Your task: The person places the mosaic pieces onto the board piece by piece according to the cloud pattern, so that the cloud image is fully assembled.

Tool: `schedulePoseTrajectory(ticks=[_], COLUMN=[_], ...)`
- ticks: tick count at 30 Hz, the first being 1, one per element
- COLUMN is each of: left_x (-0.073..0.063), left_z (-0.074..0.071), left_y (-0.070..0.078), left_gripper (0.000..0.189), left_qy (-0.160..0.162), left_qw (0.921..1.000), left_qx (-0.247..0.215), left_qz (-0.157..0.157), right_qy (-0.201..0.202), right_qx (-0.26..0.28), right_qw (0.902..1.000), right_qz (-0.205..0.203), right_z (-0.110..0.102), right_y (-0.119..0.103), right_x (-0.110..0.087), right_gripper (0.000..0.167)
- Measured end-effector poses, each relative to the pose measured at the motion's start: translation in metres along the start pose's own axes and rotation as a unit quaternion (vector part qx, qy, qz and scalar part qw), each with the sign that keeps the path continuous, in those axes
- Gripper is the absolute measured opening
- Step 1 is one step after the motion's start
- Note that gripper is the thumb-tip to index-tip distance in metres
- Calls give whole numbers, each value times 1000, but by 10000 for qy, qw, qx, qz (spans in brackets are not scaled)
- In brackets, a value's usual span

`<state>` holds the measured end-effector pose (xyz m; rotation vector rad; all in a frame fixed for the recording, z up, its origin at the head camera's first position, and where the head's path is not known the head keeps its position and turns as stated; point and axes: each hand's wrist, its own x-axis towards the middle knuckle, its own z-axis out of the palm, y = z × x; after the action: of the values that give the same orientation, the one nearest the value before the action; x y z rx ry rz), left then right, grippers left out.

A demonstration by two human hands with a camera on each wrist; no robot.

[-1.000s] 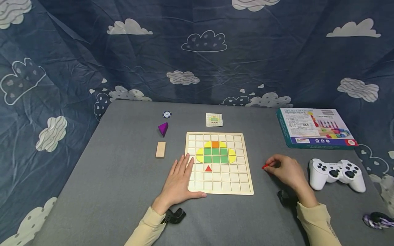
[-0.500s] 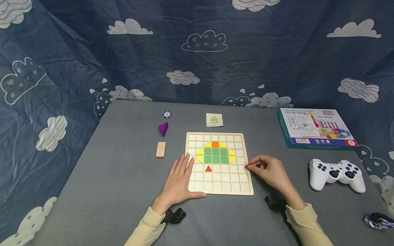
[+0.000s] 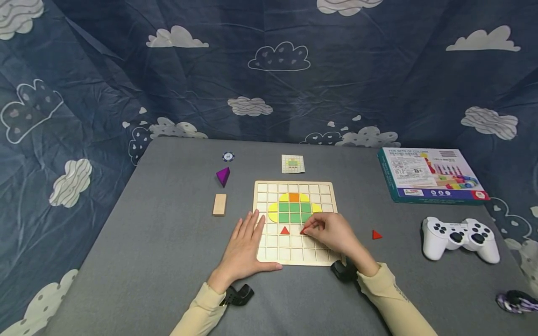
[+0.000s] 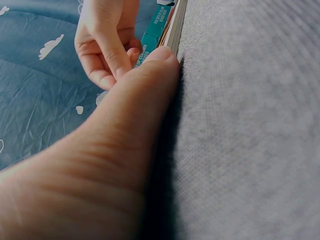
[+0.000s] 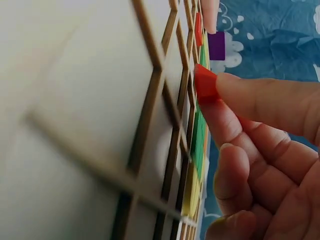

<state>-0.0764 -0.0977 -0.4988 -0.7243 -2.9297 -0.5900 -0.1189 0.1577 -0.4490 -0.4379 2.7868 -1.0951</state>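
A wooden grid board [image 3: 319,254] lies on the table with green, yellow and orange pieces set in its upper cells. One red triangle tile [image 3: 285,230] sits in a cell below the green ones. My left hand [image 3: 241,252] rests with straight fingers on the board's left edge, thumb along its front edge. Between thumb and finger my right hand [image 3: 332,232] pinches another red tile [image 5: 206,84], held at the board two cells right of the first. A further red triangle [image 3: 377,234] lies on the cloth to the right of the board.
Behind the board lies a small pattern card [image 3: 293,164]. To the left are a wooden block [image 3: 219,205], a purple pyramid [image 3: 223,176] and a round chip [image 3: 228,156]. A boxed set [image 3: 433,175], a white game controller [image 3: 460,238] and a purple-black bundle [image 3: 517,301] stand at right.
My right hand has carried its red tile leftward from the cloth to over the board. The red triangle on the cloth has come into view. My left hand has stayed put.
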Motion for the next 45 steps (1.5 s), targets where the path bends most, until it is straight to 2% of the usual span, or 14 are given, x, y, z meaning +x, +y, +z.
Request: schedulePoseTrajectory(ticks=[4,10,20,27,34,40,45], left_x=[0,1,0,1,0,0,0], left_z=[0,0,-1,-1,-1,0,0], left_y=[0,0,0,0,0,0,0], left_gripper=[123,123,123,123,123,124,124], left_qy=[30,-96,-134,-108,-111,-99,-38], left_qw=[10000,9999,9999,9999,9999,9999,10000], left_qx=[10,7,29,22,22,42,65], left_qz=[5,-64,-86,-73,-90,-92,-34], right_qy=[-35,-102,-126,-91,-178,-286,19], right_qx=[-197,-188,-595,-932,-922,-717,-598], right_qw=[9998,9997,9981,9955,9952,9968,9982], right_qz=[-60,-122,36,-153,-281,-216,-45], right_z=[4,9,10,9,8,-4,-26], right_y=[-7,-11,-15,-15,-12,-9,0], right_x=[5,10,15,15,11,3,-7], right_gripper=[10,10,6,4,7,8,10])
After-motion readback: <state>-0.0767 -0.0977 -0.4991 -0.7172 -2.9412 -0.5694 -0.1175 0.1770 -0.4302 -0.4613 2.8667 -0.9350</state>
